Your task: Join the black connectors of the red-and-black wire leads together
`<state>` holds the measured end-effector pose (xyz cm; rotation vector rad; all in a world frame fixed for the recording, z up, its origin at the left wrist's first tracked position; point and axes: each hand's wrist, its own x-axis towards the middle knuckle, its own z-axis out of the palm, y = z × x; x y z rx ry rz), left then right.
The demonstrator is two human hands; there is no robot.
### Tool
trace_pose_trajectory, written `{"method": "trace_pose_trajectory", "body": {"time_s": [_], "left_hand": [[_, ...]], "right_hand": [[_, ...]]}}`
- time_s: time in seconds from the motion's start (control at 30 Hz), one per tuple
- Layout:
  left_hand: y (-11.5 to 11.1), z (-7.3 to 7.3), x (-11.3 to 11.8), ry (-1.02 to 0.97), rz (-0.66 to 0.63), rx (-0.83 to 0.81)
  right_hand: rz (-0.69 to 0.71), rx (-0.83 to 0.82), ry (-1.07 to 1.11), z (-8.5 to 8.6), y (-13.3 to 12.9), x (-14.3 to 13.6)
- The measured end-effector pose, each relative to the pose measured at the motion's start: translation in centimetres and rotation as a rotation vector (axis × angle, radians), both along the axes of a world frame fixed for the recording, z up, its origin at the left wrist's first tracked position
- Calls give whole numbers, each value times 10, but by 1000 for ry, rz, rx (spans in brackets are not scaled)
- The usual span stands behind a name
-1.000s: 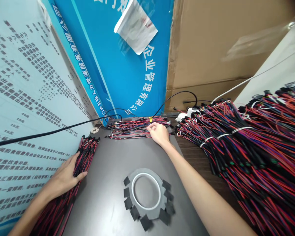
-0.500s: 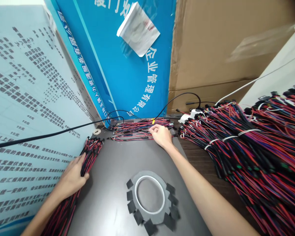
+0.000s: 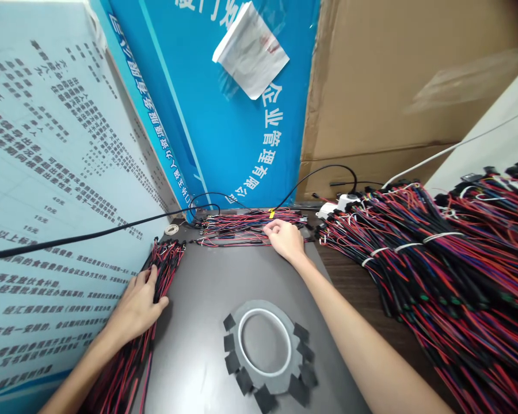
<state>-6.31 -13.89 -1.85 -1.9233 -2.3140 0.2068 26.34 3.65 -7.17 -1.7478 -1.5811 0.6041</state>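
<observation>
My left hand (image 3: 140, 302) lies on a bundle of red and black wire harnesses (image 3: 168, 259) along the left side of the grey table. Its fingers are spread over the wires and its thumb stands apart. At the back of the table, my right hand (image 3: 285, 237) is closed, with thumb and fingertips pinched at a thin wire harness (image 3: 237, 240). The fingertips are partly hidden. Just behind it lies a row of red and black wire harnesses (image 3: 246, 219) with a yellow tag (image 3: 271, 213).
A roll of tape (image 3: 265, 340) with several black tape pieces round its rim lies on the table (image 3: 190, 328). Large tied harness bundles (image 3: 431, 253) are piled on the right. A black cable (image 3: 90, 233) crosses at left. Blue (image 3: 242, 144) and brown panels (image 3: 384, 86) stand behind.
My left hand has moved slightly right and up along the left bundle, with its fingers further over the wires. My right hand stays almost where it was. The view has shifted a little.
</observation>
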Motion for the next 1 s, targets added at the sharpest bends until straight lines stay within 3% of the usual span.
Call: {"method": "trace_pose_trajectory", "body": {"time_s": [0.37, 0.77, 1.0], "left_hand": [[-8, -5, -10, -171, 29, 59], [-13, 18, 36, 76, 98, -112], [-4, 20, 37, 74, 70, -113]], "right_hand": [[-1, 17, 17, -1, 0, 0], [7, 7, -4, 0, -1, 0], [10, 20, 0, -1, 0, 0]]}}
